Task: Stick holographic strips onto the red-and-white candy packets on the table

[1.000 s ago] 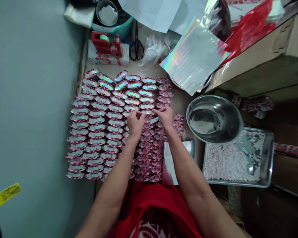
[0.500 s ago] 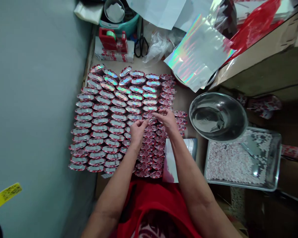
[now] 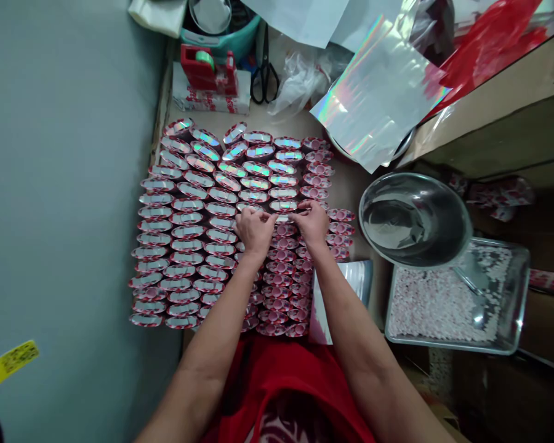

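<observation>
Rows of small red-and-white packs (image 3: 187,245) stand close together with oval tops facing up. Many tops at the left and back bear a pale, shiny strip; those at the front right show a pink round patch (image 3: 277,291). Over one oval top in the right-hand part, a pale strip (image 3: 284,218) lies between my hands. My left hand (image 3: 255,231) pinches at its left end, fingers closed. At its right end my right hand (image 3: 313,223) pinches likewise. Fingertips partly hide the strip's ends. A silvery sheet (image 3: 321,314) lies beside my right forearm.
To the right stand a steel bowl (image 3: 415,218) and a metal tray (image 3: 519,307) of small pale pieces with a spoon. Behind the packs are a red tape dispenser (image 3: 210,71), black scissors (image 3: 264,83) and shiny sheets (image 3: 383,92). A wall (image 3: 69,184) borders the left.
The strip, held slightly raised between my fingertips before, now lies along one pack's oval top. My left hand has turned palm-down, and both hands are level at the strip's ends. The view has shifted slightly.
</observation>
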Demonstrator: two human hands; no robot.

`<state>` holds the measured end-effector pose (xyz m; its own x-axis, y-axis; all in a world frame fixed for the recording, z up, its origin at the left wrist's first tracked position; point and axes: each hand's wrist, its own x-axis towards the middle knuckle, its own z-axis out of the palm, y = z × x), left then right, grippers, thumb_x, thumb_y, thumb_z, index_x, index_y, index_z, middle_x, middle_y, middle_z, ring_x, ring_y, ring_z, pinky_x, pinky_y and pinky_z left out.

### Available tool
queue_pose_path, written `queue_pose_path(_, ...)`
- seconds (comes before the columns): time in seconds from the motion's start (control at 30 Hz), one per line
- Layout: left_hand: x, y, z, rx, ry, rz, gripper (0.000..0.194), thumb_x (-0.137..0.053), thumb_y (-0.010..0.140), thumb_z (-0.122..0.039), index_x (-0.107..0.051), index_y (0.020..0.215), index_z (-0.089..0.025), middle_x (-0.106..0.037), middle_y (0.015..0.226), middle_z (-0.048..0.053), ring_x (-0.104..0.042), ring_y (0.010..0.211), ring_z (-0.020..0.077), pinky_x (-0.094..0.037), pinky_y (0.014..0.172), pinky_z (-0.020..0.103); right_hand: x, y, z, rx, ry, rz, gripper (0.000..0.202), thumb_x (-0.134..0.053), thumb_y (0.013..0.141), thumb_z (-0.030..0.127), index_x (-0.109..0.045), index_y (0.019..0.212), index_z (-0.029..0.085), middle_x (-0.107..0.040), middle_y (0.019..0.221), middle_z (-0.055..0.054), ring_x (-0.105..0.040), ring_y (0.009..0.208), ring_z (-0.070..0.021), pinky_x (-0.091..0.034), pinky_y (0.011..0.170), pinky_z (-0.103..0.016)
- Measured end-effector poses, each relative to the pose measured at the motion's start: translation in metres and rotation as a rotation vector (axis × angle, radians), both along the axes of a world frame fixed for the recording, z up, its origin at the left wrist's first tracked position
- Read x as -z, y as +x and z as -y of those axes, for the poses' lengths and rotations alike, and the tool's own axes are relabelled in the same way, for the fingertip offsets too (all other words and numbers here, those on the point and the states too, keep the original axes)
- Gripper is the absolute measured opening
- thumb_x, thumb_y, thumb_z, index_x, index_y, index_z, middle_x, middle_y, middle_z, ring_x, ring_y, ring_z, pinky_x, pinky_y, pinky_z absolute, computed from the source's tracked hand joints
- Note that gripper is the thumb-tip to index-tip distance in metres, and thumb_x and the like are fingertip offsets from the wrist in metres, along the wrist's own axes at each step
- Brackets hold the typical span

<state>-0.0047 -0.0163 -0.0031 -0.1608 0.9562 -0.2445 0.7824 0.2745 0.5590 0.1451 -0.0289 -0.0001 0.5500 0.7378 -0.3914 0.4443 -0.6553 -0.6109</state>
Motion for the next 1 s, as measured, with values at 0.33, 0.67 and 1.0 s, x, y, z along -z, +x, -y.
queue_pose_path(0.33,0.004,0.0,0.001,0.112,0.042,-0.095,0.019,-0.08,0.086,-0.041,-0.074,0.08,-0.025,-0.062,0.112,0.012,-0.052,0.117,0.0355,-0.041,0.1,0.049,0.001,-0.008,-0.002,-0.063,0.011,0.115,0.029,-0.077,0.074,0.029,-0.066,0.101,0.023,-0.076,0.084,-0.001,-0.07,0.083,-0.0244,-0.046,0.078,-0.032)
queue_pose_path(0.67,0.004,-0.002,-0.014,0.075,0.006,-0.163,0.043,-0.089,0.076,-0.045,-0.062,0.099,-0.021,-0.055,0.126,0.015,-0.048,0.123,0.0377,-0.041,0.102,0.055,0.005,0.003,0.003,-0.003,-0.094,0.216,0.029,-0.081,0.081,0.037,-0.062,0.099,0.022,-0.071,0.093,-0.003,-0.065,0.089,-0.0246,-0.044,0.079,-0.032)
queue_pose_path(1.0,-0.02,0.066,0.093,0.68,0.137,-0.003,0.013,-0.067,0.097,-0.035,-0.067,0.094,-0.022,-0.069,0.101,0.01,-0.058,0.103,0.0288,-0.043,0.095,0.042,-0.007,0.08,0.185,-0.002,0.21,0.182,0.014,-0.054,0.094,0.029,-0.066,0.092,0.021,-0.07,0.094,-0.007,-0.064,0.086,-0.0209,-0.048,0.081,-0.031)
